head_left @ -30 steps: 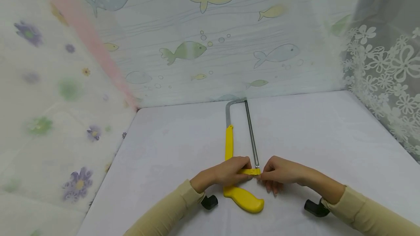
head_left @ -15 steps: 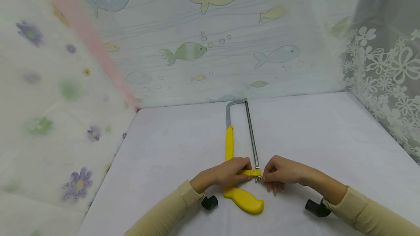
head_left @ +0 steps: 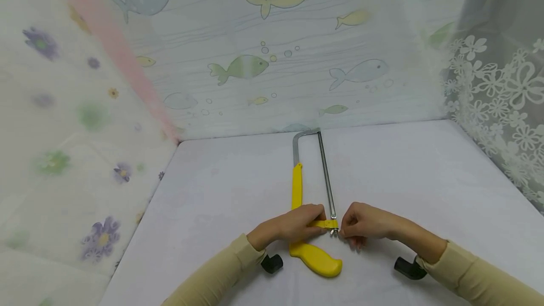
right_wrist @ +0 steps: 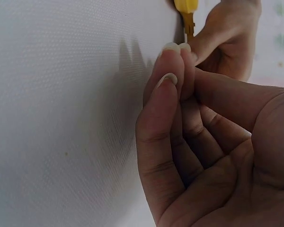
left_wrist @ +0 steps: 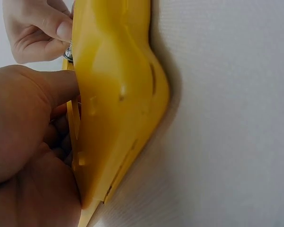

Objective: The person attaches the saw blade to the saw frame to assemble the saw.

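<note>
A hacksaw with a yellow handle (head_left: pixel 320 261) and a grey metal front frame lies on the white table. Its thin blade (head_left: pixel 326 174) runs along the right side. My left hand (head_left: pixel 299 221) grips the yellow frame beside the blade's near-end bracket (head_left: pixel 327 224). Below that bracket a small metal wing nut (head_left: pixel 334 233) sticks out. At the nut's right side, the thumb and fingertips of my right hand (head_left: pixel 374 223) pinch it. In the left wrist view the handle (left_wrist: pixel 118 94) fills the middle, while the right wrist view has the nut hidden behind my fingertips.
White tabletop (head_left: pixel 229 174) surrounds the saw. Behind it hangs a fish-print curtain (head_left: pixel 276 27), with a flowered cloth (head_left: pixel 63 131) at left and a lace curtain (head_left: pixel 505 93) at right. Black curved pieces (head_left: pixel 272 263) sit beneath both wrists.
The right fingers have shifted slightly right, uncovering the wing nut they hid a second ago. My left hand and the hacksaw stay in place.
</note>
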